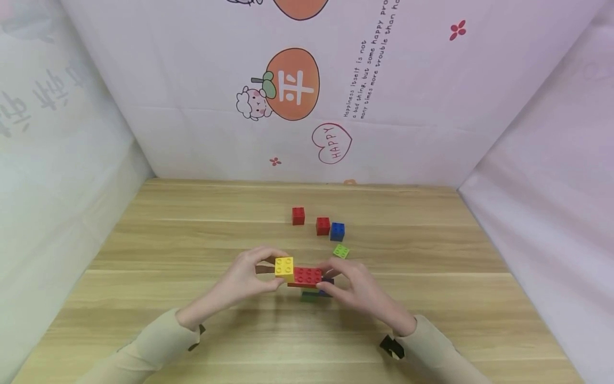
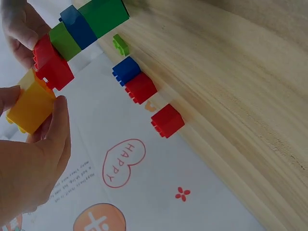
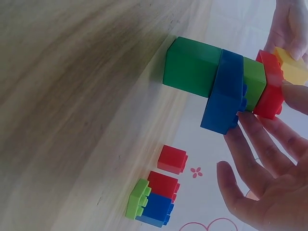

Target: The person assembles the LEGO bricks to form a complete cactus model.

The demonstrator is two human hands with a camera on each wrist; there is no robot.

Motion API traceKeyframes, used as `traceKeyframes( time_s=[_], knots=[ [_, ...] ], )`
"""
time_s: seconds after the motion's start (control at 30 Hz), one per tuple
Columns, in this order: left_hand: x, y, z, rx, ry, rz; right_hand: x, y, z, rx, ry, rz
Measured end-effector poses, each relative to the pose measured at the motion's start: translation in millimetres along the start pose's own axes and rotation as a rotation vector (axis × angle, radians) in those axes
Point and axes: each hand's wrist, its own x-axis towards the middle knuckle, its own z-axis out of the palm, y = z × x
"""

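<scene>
Just pinching a yellow block in the left grip, hanging onto a stacked red brick with the right grip.

Room on the table left and right! Beyond the stack, green brick, blue brick and red brick crowd the lane (slim gap before the second red), left hand and right hand block its flanks, and the wall closes the back.
</scene>
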Motion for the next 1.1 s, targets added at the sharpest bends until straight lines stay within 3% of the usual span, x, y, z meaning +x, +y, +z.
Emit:
traceKeyframes(
  time_s=[0.3,0.57,0.83,1.1],
  knots=[
    [-3.3,-5.1,1.1,-0.018,0.049,-0.035,1.4,-2.3,0.1,-0.010,-0.007,0.010],
    [-1.2,-4.9,-0.1,0.043,0.047,0.020,2.5,-2.6,1.5,-0.016,-0.003,-0.003],
    [3.8,-2.4,-4.2,0.091,0.008,0.068,2.8,-3.0,0.7,-0.010,-0.006,0.009],
    [8.7,1.6,-7.8,0.143,-0.037,0.048,3.3,-3.1,0.5,-0.017,-0.002,-0.011]
  ],
)
